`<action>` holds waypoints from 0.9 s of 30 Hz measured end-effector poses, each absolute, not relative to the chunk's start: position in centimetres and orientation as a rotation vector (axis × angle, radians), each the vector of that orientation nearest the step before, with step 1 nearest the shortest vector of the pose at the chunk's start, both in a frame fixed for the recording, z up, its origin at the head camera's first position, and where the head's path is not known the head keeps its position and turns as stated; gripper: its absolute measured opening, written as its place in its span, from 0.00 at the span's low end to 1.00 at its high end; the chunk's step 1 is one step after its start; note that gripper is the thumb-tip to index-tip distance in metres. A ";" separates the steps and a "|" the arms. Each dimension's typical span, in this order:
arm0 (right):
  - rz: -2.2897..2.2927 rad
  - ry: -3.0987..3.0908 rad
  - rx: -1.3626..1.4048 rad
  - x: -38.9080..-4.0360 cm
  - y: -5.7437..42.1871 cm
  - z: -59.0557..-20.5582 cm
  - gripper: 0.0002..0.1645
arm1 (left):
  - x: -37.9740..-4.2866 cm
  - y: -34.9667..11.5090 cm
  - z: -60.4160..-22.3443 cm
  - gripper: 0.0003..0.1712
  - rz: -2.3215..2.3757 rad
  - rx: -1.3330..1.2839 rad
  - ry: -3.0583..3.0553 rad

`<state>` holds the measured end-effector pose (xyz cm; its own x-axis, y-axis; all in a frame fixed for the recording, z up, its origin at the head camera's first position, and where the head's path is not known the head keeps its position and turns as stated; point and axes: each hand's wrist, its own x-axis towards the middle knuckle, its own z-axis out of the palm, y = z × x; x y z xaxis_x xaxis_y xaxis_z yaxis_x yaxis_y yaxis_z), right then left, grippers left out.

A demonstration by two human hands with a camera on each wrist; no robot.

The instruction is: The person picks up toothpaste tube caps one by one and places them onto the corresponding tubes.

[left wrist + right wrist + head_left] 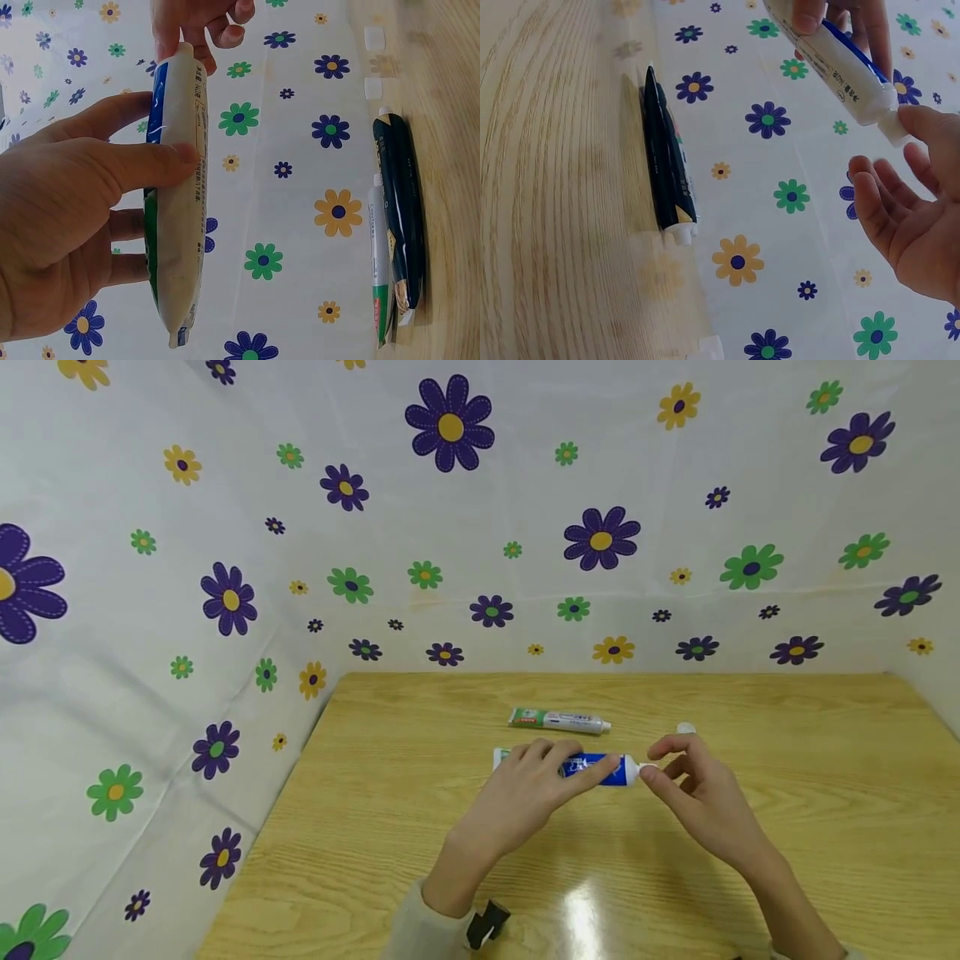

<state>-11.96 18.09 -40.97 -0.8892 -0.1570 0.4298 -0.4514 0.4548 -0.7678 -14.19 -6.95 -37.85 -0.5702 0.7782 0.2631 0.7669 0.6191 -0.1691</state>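
Observation:
My left hand (525, 793) grips a blue, white and green toothpaste tube (176, 247) above the table, thumb on one face and fingers on the other. At the tube's white cap end (892, 126), my right hand (701, 789) pinches with thumb and forefinger, its other fingers loosely bent. Behind the held tube, a silver and green toothpaste tube (562, 722) lies on the table. A dark toothpaste tube (401, 202) lies alongside it in the left wrist view; the held tube and left hand hide it from the head view.
Two small white caps, a farther cap (374, 38) and a nearer cap (373, 88), sit on the wooden table (360, 827) past the tubes' nozzle ends. A white cloth with printed flowers (465, 527) hangs behind the table and along its left side.

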 end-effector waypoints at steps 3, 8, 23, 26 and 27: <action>1.412 -2.366 0.516 -12.0 17.9 -41.0 0.16 | -14.2 -7.0 -37.9 0.42 0.046 -1.249 -2.538; 1.426 -2.305 0.601 -11.9 18.0 -40.9 0.19 | -14.4 -7.0 -37.8 0.41 0.022 -1.261 -2.536; 1.503 -2.218 0.844 -12.1 19.0 -40.9 0.25 | -14.3 -7.0 -37.8 0.42 -0.007 -1.272 -2.518; 1.512 -2.211 0.817 -12.1 18.9 -40.9 0.25 | -14.2 -7.0 -37.8 0.41 -0.010 -1.275 -2.509; 1.518 -2.208 0.808 -12.1 18.8 -41.0 0.25 | -14.2 -7.0 -37.8 0.41 -0.006 -1.275 -2.508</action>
<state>-12.12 18.82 -40.96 -0.7800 -0.2603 0.5691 -0.6246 0.2666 -0.7340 -14.23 -7.04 -37.82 -0.5470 0.7856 0.2893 0.7869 0.6004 -0.1426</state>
